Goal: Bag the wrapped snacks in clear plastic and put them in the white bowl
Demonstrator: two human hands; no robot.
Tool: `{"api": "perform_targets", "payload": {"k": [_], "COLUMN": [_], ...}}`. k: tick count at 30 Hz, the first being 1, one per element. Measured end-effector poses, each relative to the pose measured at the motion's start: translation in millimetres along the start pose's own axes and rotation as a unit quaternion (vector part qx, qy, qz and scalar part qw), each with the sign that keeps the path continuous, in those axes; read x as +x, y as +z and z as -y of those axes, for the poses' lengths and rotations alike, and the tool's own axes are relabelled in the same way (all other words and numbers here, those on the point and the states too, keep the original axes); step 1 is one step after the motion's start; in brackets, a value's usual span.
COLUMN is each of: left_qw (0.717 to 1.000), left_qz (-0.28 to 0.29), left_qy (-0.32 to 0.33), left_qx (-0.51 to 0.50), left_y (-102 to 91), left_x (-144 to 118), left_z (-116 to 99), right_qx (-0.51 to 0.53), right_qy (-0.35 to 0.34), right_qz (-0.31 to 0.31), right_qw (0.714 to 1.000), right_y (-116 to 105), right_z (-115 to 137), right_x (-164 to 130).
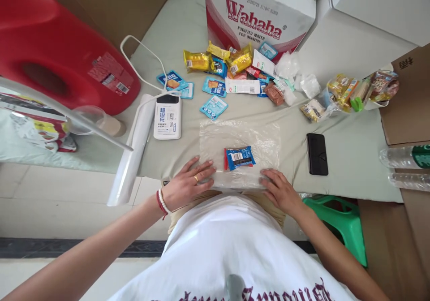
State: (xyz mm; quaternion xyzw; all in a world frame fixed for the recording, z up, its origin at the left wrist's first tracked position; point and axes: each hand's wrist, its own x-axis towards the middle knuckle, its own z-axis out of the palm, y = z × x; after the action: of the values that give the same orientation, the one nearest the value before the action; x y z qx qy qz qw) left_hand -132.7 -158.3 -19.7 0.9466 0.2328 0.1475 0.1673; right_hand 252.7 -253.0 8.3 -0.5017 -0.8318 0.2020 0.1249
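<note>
A sheet of clear plastic film (265, 135) lies spread at the table's near edge. Near its middle sits a blue snack packet (239, 157) with a barcode label, on top of a red packet (226, 161) that is mostly covered. My left hand (191, 180) rests flat at the film's near left corner, fingers spread, a ring on one finger. At the near right corner, my right hand (280, 191) touches the film with its fingers stretched out and slightly bent; its thumb is partly hidden. Neither hand touches the packets.
Several snack packets (242, 86) lie in a pile before a Wahaha carton (258, 19). Left are a white power bank (167, 119) with a cable, a roll of film (129, 166) and a red jug (67, 50). A black phone (317, 154) and a green stool (349, 225) are on the right.
</note>
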Motion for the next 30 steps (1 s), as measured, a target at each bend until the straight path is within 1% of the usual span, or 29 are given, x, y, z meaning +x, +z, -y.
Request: {"api": "perform_targets", "payload": {"k": [2, 3, 5, 7, 9, 11, 13, 14, 16, 17, 18, 19, 20, 21, 22, 23, 24, 25, 26, 27, 28, 30], "left_qw": [0.998, 0.996, 0.986, 0.972, 0.955, 0.929, 0.897, 0.881, 0.853, 0.843, 0.842, 0.859, 0.888, 0.93, 0.961, 0.977, 0.982, 0.982, 0.982, 0.983, 0.983, 0.983], "left_qz": [-0.024, -0.034, -0.054, -0.072, -0.087, -0.112, -0.171, -0.217, -0.326, -0.376, -0.411, -0.419, -0.399, -0.327, -0.24, -0.169, -0.118, -0.088, -0.069, -0.054, -0.045, -0.035], "left_qy": [-0.023, -0.043, -0.097, -0.162, -0.236, -0.315, -0.374, -0.393, -0.4, -0.383, -0.35, -0.291, -0.22, -0.159, -0.126, -0.124, -0.141, -0.161, -0.167, -0.172, -0.175, -0.172], "left_qx": [-0.048, -0.074, -0.121, -0.151, -0.158, -0.16, -0.163, -0.152, -0.084, -0.033, 0.014, 0.046, 0.06, 0.053, 0.046, 0.044, 0.044, 0.045, 0.044, 0.043, 0.042, 0.043], "left_y": [-1.7, -4.1, -10.6, -16.9, -20.6, -21.2, -20.0, -19.3, -17.8, -16.7, -15.3, -13.5, -11.4, -9.1, -6.8, -4.7, -2.9, -1.5, -0.2, 0.8, 1.7, 3.4], "left_x": [6.0, 9.7, 18.2, 28.0, 39.2, 50.9, 59.5, 61.2, 58.2, 54.3, 50.0, 46.7, 45.6, 47.6, 53.2, 62.0, 73.1, 85.2, 96.8, 106.8, 114.3, 121.4], "left_z": [1.8, 2.8, 5.7, 10.4, 16.8, 22.5, 23.2, 20.3, 6.7, -3.4, -14.9, -26.7, -37.7, -46.8, -53.0, -56.0, -55.6, -52.4, -47.4, -41.5, -35.8, -27.6], "right_qx": [0.03, 0.053, 0.107, 0.156, 0.189, 0.215, 0.234, 0.237, 0.231, 0.226, 0.221, 0.218, 0.214, 0.207, 0.196, 0.179, 0.153, 0.116, 0.069, 0.017, -0.035, -0.113], "right_qy": [0.009, 0.008, 0.005, 0.019, 0.066, 0.14, 0.215, 0.245, 0.284, 0.295, 0.302, 0.306, 0.307, 0.305, 0.3, 0.29, 0.276, 0.263, 0.254, 0.247, 0.24, 0.21], "right_qz": [-0.02, -0.024, -0.013, 0.009, 0.021, 0.024, 0.036, 0.044, 0.061, 0.071, 0.08, 0.088, 0.096, 0.104, 0.114, 0.128, 0.148, 0.169, 0.18, 0.174, 0.149, 0.07], "right_qw": [0.999, 0.998, 0.994, 0.988, 0.979, 0.966, 0.948, 0.939, 0.929, 0.926, 0.924, 0.923, 0.922, 0.924, 0.926, 0.931, 0.937, 0.943, 0.948, 0.953, 0.959, 0.969], "right_y": [1.3, -2.7, -18.3, -37.8, -53.2, -59.1, -55.5, -51.3, -41.6, -37.4, -34.1, -32.3, -32.1, -33.7, -37.1, -42.2, -48.8, -56.4, -64.3, -71.7, -77.7, -82.7], "right_z": [-3.6, -4.7, -5.5, -5.5, -6.8, -11.5, -19.6, -24.4, -33.5, -37.0, -39.6, -41.1, -41.5, -41.1, -39.9, -38.4, -36.8, -35.3, -34.1, -33.3, -32.8, -32.4], "right_x": [3.2, 8.9, 24.7, 42.6, 61.3, 80.3, 98.3, 106.0, 117.8, 121.6, 124.1, 125.5, 126.2, 126.6, 126.9, 127.5, 128.7, 130.8, 134.0, 138.5, 144.4, 160.4]}}
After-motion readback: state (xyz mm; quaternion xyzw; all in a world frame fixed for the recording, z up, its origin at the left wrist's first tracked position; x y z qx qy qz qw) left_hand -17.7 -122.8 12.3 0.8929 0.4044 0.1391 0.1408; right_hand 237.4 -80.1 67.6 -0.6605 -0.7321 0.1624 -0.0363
